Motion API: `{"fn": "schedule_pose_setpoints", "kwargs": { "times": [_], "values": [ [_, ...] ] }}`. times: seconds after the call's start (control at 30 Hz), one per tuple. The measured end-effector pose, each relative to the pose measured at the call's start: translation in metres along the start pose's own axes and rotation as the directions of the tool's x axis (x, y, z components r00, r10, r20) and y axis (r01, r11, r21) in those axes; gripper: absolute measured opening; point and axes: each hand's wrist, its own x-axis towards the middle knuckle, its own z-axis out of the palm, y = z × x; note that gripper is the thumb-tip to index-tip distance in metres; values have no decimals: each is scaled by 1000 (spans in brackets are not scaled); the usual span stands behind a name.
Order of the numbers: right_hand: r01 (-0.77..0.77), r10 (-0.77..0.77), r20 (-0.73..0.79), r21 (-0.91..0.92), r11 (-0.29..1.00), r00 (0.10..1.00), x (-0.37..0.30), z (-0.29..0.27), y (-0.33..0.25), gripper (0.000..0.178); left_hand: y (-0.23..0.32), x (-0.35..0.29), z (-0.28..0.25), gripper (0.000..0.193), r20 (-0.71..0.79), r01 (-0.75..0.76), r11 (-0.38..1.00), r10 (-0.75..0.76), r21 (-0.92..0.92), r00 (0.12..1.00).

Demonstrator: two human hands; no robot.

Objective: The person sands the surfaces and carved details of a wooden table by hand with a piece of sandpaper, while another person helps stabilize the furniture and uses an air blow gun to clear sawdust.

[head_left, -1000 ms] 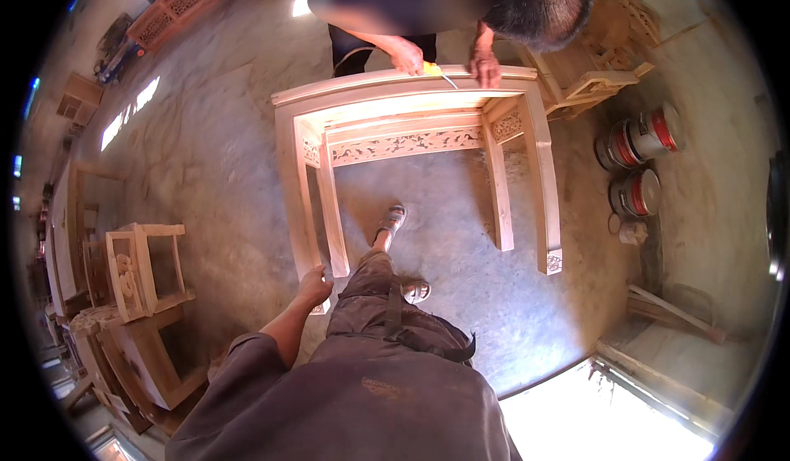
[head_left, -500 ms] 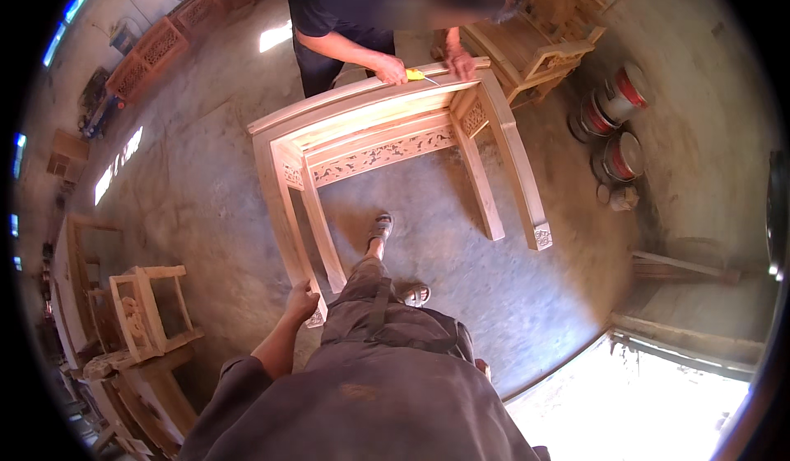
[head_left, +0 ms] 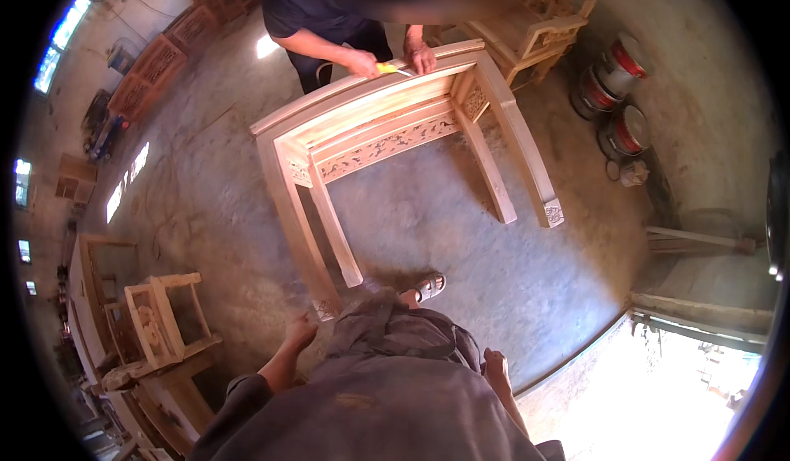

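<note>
A pale wooden table [head_left: 284, 206] with carved panels is in front of me, its legs pointing my way. My left hand [head_left: 301, 332] is just short of the carved foot of the nearest left leg, apart from it, with loosely bent fingers and nothing seen in them. Beside my right hip hangs my right hand [head_left: 495, 365], its fingers curled in and no object visible there. Across the table a co-worker's hand [head_left: 360, 63] grips a yellow-handled tool [head_left: 387, 67] at the table's edge. The co-worker's other hand [head_left: 420, 56] rests on that edge near the tip.
A carved wooden chair [head_left: 531, 41] stands behind the table. Several buckets [head_left: 629, 128] line the right wall. Small wooden frames [head_left: 164, 321] are stacked at the left, and reddish carved panels [head_left: 148, 70] lean along the far left wall. Bright light comes through a doorway [head_left: 642, 395] at lower right.
My left hand has come off the table leg and drawn back. My right hand shows more fully. The co-worker's hands and yellow-handled tool have shifted left along the edge.
</note>
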Motion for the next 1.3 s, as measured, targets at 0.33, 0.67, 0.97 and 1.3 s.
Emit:
{"fn": "schedule_pose_setpoints", "kwargs": {
  "times": [0.33, 0.67, 0.97, 1.3],
  "values": [
    [568, -663, 95, -614, 549, 743, 30, -2, 191, 16, 79, 9, 7, 56, -138, -223, 860, 179, -459, 974],
    [151, -143, 74, -124, 981, 987, -49, 99, -5, 46, -274, -209, 84, 41, -188, 158, 965, -199, -209, 962],
    [337, -220, 260, -622, 706, 940, -51, 148, 129, 54, -399, -395, 195, 31, -178, 441, 747, -585, -498, 791],
    [550, -545, 151, -441, 710, 825, 44, 121, 104, 38, -292, -371, 191, 57, -203, 122, 856, -254, -502, 946]
  ]
}}
